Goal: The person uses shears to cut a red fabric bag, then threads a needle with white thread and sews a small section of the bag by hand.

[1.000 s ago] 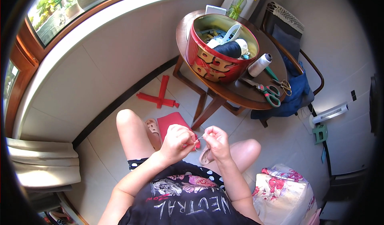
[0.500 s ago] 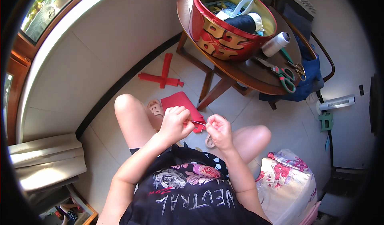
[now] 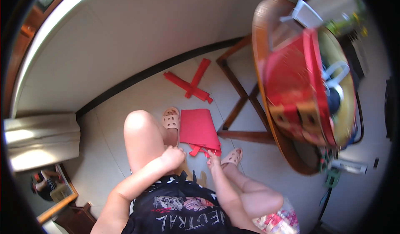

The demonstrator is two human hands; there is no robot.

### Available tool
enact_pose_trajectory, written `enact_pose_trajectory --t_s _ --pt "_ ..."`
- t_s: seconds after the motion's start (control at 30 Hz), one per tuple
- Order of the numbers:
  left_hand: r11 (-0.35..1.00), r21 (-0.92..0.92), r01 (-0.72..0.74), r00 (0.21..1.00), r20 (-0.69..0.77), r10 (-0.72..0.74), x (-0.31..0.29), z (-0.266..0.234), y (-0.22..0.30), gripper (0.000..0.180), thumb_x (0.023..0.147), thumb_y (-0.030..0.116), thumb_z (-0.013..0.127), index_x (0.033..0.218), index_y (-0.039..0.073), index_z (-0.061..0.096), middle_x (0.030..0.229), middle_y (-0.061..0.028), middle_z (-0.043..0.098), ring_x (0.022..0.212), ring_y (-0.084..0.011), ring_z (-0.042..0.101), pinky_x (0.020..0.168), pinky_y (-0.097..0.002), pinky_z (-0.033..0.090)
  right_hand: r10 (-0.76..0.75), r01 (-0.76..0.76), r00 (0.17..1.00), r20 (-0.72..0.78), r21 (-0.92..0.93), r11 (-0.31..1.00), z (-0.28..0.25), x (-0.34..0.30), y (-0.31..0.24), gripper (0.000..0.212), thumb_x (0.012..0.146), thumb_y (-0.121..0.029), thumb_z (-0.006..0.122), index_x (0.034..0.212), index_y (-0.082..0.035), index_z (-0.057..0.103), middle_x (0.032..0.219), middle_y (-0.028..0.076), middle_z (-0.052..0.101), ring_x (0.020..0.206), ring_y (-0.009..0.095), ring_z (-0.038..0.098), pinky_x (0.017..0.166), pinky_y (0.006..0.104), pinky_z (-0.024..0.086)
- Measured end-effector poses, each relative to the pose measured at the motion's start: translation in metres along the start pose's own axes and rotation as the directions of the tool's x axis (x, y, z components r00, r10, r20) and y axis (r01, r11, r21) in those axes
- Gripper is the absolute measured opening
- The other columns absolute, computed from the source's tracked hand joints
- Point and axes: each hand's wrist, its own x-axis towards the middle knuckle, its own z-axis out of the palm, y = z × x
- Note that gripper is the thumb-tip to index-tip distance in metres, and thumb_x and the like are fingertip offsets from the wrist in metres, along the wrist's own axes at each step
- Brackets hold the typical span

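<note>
My left hand (image 3: 173,158) is closed, its fingers curled above my lap beside my left knee. Whatever it may hold is too small to make out. My right hand (image 3: 213,160) has its fingers pinched together at the lower right corner of a folded red cloth piece (image 3: 196,126). A tiny pale line shows near those fingertips, too blurred to name. The red cloth lies between my feet, with a red strap (image 3: 195,150) sticking out from its near edge.
Two crossed red strips (image 3: 192,88) lie on the tiled floor (image 3: 125,150) by the wall. At the right, a round wooden table (image 3: 260,63) carries a large red tub (image 3: 291,71) of sewing things, blurred by motion. A floral bundle (image 3: 281,223) is at lower right.
My hands have moved down and apart; the white thread stretched between them no longer shows. My right hand has come to the red cloth's corner. The view has turned, shifting the table rightward.
</note>
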Motion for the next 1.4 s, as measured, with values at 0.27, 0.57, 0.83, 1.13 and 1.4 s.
enact_pose_trajectory --t_s 0.27,0.57,0.83,1.13,1.4 --pt "0.996 -0.062 0.063 0.995 0.082 -0.058 0.013 0.004 0.01 0.02 0.071 0.012 0.046 0.085 0.006 0.059 0.084 -0.0101 0.058 0.08 -0.023 0.056 0.07 -0.0379 0.04 0.321 -0.309 0.947 0.026 0.358 0.881 0.051 0.06 0.006 0.052 0.075 -0.037 0.057 0.045 -0.016 0.02 0.037 -0.004 0.013 0.031 0.01 0.013 0.032 0.0225 0.013" --pt "0.838 -0.434 0.331 0.94 0.079 -0.331 0.011 0.011 -0.002 0.037 0.073 0.041 0.054 0.079 0.005 0.061 0.078 -0.0135 0.06 0.072 -0.0281 0.059 0.062 -0.0344 0.047 0.159 -0.399 0.904 0.397 0.646 0.651 0.037 -0.048 -0.065 0.039 0.085 -0.024 0.044 0.05 -0.013 0.029 0.037 -0.005 0.017 0.031 0.008 0.015 0.031 0.0207 0.013" --pt "-0.684 -0.73 -0.004 0.855 0.353 -0.381 0.011 0.015 0.034 0.077 0.068 0.046 0.062 0.126 0.015 0.023 0.114 -0.0139 0.042 0.102 -0.0247 0.045 0.084 -0.0486 0.033 -0.189 -0.367 0.764 0.616 0.657 0.658 0.008 -0.171 -0.051 0.024 0.081 -0.029 0.048 0.066 -0.01 0.047 0.045 -0.006 0.027 0.035 0.007 0.019 0.036 0.0188 0.021" --pt "-0.824 -0.493 -0.28 0.907 -0.417 -0.058 -0.023 -0.045 0.017 0.032 0.081 0.016 0.051 0.11 0.004 0.044 0.107 -0.0071 0.051 0.096 -0.0184 0.051 0.082 -0.0357 0.043 -0.425 -0.077 0.598 0.679 0.577 0.813 -0.018 -0.236 -0.038 0.021 0.077 -0.028 0.053 0.077 -0.008 0.049 0.049 -0.003 0.035 0.037 0.01 0.022 0.037 0.0224 0.022" --pt "-0.329 -0.743 -0.584 0.812 -0.522 -0.263 -0.043 -0.091 0.058 0.025 0.078 0.005 0.053 0.101 0.002 0.046 0.093 -0.0091 0.055 0.083 -0.0159 0.055 0.074 -0.0286 0.045 -0.264 0.0 0.569 0.779 0.321 0.947 -0.057 -0.183 -0.031 0.019 0.083 -0.023 0.049 0.069 -0.011 0.043 0.048 -0.006 0.023 0.037 0.006 0.02 0.035 0.0183 0.017"
